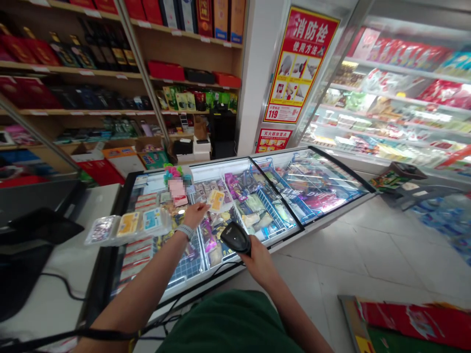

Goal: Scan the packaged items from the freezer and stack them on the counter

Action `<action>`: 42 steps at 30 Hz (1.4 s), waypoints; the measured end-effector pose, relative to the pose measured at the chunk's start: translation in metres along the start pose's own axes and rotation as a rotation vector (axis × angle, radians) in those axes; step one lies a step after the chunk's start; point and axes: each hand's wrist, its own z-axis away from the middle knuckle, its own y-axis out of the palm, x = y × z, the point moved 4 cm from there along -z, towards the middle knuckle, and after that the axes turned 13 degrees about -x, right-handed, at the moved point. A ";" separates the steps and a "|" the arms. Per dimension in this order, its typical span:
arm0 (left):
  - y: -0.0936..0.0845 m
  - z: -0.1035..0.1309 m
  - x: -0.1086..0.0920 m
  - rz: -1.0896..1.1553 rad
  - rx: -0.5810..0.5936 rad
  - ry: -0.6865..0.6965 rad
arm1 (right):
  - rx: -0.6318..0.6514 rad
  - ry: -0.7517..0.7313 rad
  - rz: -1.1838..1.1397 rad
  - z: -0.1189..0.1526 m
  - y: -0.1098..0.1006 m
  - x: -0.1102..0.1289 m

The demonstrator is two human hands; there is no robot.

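Observation:
My left hand (196, 214), with a pale band on its wrist, reaches over the glass-topped chest freezer (272, 241). Its fingers pinch the edge of a flat clear pack with a yellow label (216, 199). In my right hand (260, 259) is a black barcode scanner (235, 237), its head tilted up toward the left, near that pack. To the left, clear packs with a yellow label (128, 223) and a blue label (152, 219) lie in a row beside a pack of dark contents (102, 229). A pink item (178, 190), partly blurred, rests on the glass behind my left hand.
A white counter (73, 274) with black equipment (22, 235) stands at the left, and black cables (172, 309) run in front of me. Bottle and box shelves (88, 73) line the back. On the right are a display fridge (401, 98) and a cardboard box (399, 176).

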 end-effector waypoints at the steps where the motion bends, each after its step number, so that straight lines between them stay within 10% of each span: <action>1: -0.012 0.004 0.001 -0.005 -0.011 0.022 | 0.009 -0.006 -0.008 -0.001 -0.001 0.001; 8: -0.080 0.035 0.002 -0.029 -0.047 0.090 | 0.041 -0.029 -0.034 -0.012 0.004 0.023; 17: -0.125 0.043 0.009 0.000 -0.052 0.086 | 0.053 -0.050 -0.053 -0.016 0.023 0.057; 42: -0.135 0.072 0.036 -0.052 -0.276 -0.020 | 0.237 -0.211 -0.071 -0.044 0.029 0.037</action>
